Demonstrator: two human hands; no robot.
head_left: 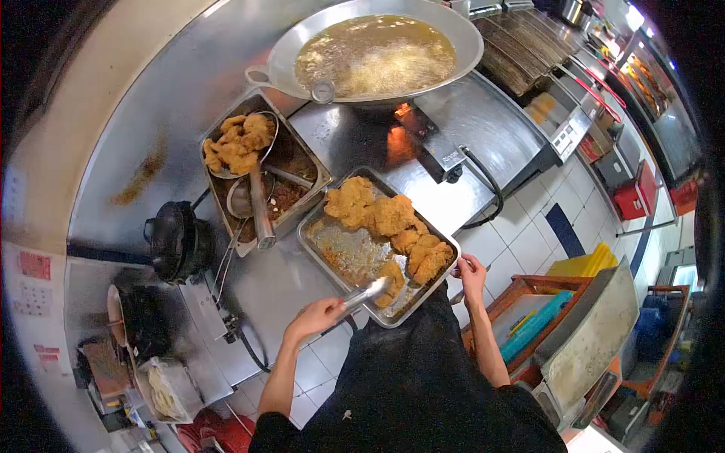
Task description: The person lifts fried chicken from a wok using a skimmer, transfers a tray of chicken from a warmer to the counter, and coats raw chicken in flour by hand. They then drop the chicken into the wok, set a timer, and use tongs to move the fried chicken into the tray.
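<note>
The left hand (316,317), at the lower centre of the frame, is closed around the handle end of a pair of metal tongs (366,293), its forearm rising from the bottom edge. The tongs' long axis runs from that hand up and to the right, and their tips pinch a fried piece (390,281) near the lower corner of a steel tray (340,253). The right hand (472,273), just right of centre, curls its fingers on the tray's right rim; how firmly it grips I cannot tell. Its forearm drops toward the lower right.

The tray sits diagonally on the steel tabletop (468,113), with more fried pieces (377,211) heaped along its upper right side. Up and left of it a second tray (302,162) holds a skimmer of fried pieces (238,143) and a ladle (260,204). At the top centre a wok (468,38) of bubbling oil stands well apart.
</note>
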